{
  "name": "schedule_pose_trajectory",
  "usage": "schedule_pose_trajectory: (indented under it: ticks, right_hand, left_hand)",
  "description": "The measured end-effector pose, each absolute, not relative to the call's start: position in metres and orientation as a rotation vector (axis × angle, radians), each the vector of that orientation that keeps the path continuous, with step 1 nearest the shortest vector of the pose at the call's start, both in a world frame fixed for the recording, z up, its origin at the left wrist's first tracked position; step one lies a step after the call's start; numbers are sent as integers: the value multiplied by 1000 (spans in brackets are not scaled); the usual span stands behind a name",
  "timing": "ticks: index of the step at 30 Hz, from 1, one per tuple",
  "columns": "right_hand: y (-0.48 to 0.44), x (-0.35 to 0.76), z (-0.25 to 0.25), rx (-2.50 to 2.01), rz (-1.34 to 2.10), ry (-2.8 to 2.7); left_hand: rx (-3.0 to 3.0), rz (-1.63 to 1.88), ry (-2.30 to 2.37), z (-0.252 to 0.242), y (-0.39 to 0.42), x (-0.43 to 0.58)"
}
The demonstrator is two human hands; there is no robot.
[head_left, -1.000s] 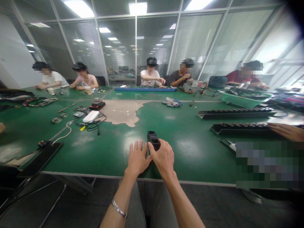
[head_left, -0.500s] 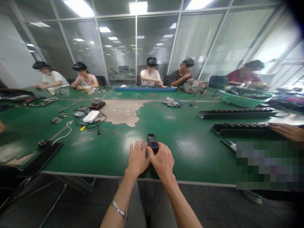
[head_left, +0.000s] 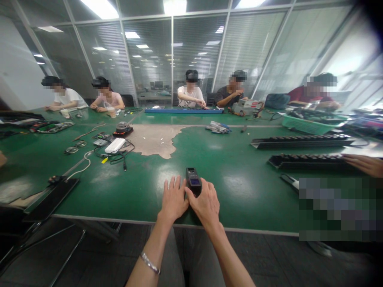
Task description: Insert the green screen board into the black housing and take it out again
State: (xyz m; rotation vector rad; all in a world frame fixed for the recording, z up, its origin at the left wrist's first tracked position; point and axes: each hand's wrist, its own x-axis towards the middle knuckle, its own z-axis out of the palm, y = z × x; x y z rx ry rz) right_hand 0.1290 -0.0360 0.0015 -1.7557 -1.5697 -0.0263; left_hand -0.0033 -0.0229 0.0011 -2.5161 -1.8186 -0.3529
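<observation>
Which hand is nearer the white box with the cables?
Left. The left hand lies palm-down on the table, nearer the person and to the right of the white box; the right hand, around the black device, is farther right.

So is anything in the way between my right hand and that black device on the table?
Nothing visible: your right hand is already around the near end of the black device. Your left hand is beside it, palm down on the table.
</observation>
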Motion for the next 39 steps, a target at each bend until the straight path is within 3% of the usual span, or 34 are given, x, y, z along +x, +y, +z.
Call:
schedule_pose_trajectory:
  ticks: [28,34,39]
  right_hand:
    - [-29,124,30,-1738,-22,-1511]
    - [-24,150,46,-1653,-66,-1418]
    - [-23,187,30,-1742,-141,-1375]
  left_hand:
    - [-2525,-405,-1827,2,-23,-3]
    - [-2519,-410,-1845,2,-23,-2]
    - [-2519,-420,-1852,1,-23,-1]
